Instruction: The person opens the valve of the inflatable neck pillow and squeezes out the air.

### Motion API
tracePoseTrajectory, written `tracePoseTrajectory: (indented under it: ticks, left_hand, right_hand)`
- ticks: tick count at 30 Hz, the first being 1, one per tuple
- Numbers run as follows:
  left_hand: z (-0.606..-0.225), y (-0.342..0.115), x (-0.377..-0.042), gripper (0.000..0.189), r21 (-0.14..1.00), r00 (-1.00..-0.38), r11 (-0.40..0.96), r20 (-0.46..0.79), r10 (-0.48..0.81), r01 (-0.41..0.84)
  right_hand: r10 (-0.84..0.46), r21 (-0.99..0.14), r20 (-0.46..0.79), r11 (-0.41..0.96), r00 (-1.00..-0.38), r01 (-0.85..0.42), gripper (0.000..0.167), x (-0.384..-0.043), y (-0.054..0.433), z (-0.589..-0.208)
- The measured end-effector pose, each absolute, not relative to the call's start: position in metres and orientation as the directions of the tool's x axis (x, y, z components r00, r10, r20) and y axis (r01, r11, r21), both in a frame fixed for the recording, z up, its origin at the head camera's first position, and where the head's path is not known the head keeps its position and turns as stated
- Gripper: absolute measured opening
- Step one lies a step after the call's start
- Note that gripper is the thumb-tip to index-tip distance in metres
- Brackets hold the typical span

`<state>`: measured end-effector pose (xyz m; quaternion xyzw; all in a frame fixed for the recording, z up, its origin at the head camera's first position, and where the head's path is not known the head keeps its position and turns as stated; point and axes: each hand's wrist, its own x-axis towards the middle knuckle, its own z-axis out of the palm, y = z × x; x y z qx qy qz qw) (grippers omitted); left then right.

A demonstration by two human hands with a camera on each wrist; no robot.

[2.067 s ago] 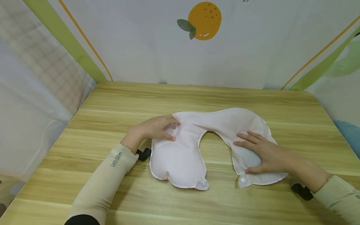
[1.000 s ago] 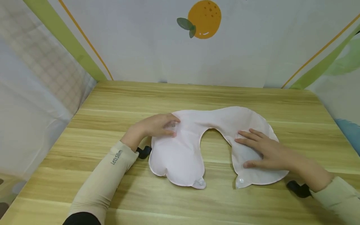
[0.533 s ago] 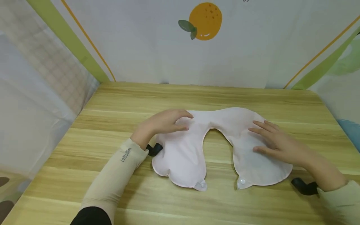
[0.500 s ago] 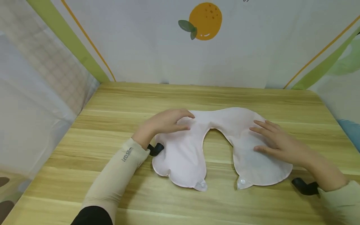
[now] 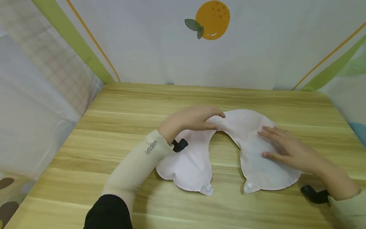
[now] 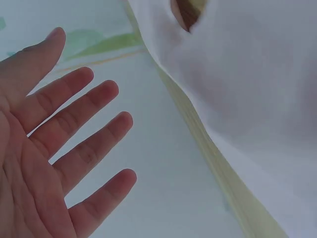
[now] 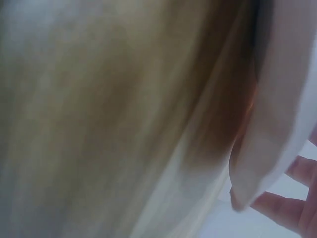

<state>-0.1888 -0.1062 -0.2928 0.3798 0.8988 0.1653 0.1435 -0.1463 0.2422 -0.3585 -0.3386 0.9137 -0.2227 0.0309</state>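
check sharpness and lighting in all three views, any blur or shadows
Head view: fairly evenly lit, lettering on the cream left sleeve readable, soft shadow on the table beside it; left wrist view: left hand fairly crisp, pink cushion hazier; right wrist view: heavy blur, mostly brown streaks, right hand cut off.

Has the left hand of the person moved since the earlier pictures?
Yes. Judged against the printed orange, the left hand has moved rightward in the head view, toward the middle of the pale cushion.

head: even light, soft shadows on table (image 5: pixel 243 210) | left wrist: dim | right wrist: blurred
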Motion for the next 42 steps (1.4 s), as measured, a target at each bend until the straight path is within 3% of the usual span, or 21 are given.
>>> tracePoseTrajectory:
  ticks: [7, 17, 24, 30, 42]
  left_hand:
    - [-0.294, -0.072, -0.201, 0.045, 0.393, -0.617, 0.623, -0.161, 0.770, 0.676]
    - [-0.320, -0.034, -0.219, 0.040, 0.463, -0.565, 0.566, -0.157, 0.810, 0.682]
    - [-0.333, -0.013, -0.221, 0.036, 0.460, -0.530, 0.536, -0.156, 0.834, 0.708]
    - [-0.339, -0.004, -0.217, 0.035, 0.452, -0.495, 0.521, -0.186, 0.849, 0.724]
    - [-0.345, 0.004, -0.216, 0.043, 0.420, -0.552, 0.615, -0.275, 0.787, 0.667]
  right_hand:
    - [-0.707, -0.361, 0.131, 0.619, -0.695, -0.698, 0.068, -0.144, 0.241, -0.365]
    - [-0.711, -0.401, 0.066, 0.624, -0.700, -0.671, 0.069, -0.139, 0.238, -0.370]
    - [-0.694, -0.464, 0.003, 0.637, -0.720, -0.616, 0.068, -0.136, 0.237, -0.369]
    - [-0.695, -0.454, 0.001, 0.640, -0.719, -0.620, 0.069, -0.135, 0.236, -0.368]
    - [-0.679, -0.457, -0.069, 0.672, -0.731, -0.582, 0.079, -0.134, 0.234, -0.368]
